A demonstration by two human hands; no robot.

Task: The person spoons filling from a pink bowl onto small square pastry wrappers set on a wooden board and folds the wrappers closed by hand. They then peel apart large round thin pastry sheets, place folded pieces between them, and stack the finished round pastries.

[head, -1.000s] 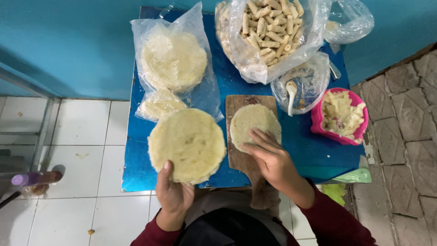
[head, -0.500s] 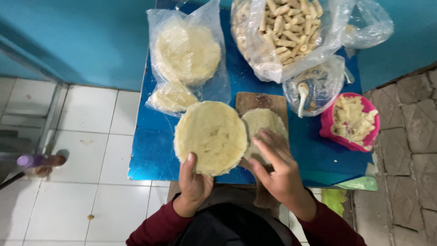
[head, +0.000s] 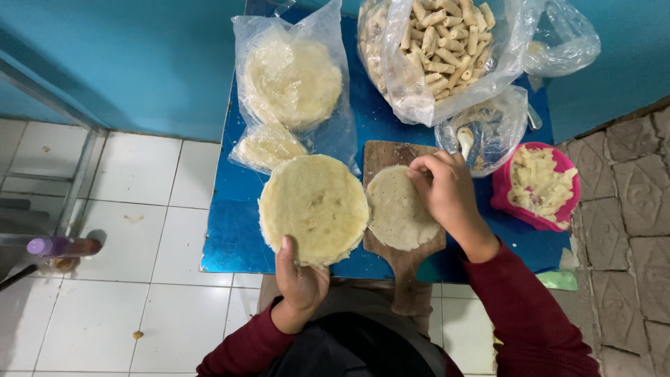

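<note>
At frame centre a stack of round wrappers [head: 313,208] is gripped by the left hand [head: 299,283], while one single wrapper [head: 396,207] is pinched on the wooden board [head: 403,262] by the right hand [head: 445,190], so filling seems called for next.

A small blue table [head: 230,237] stands against a teal painted wall [head: 125,63]. Left of the table, the floor is made of white square tiles [head: 132,209] with some small stains. Right of the table, the floor [head: 628,209] is grey patterned stone. Far left of the table, a metal frame [head: 73,181] stands on the tiles. The light is soft and even.
</note>
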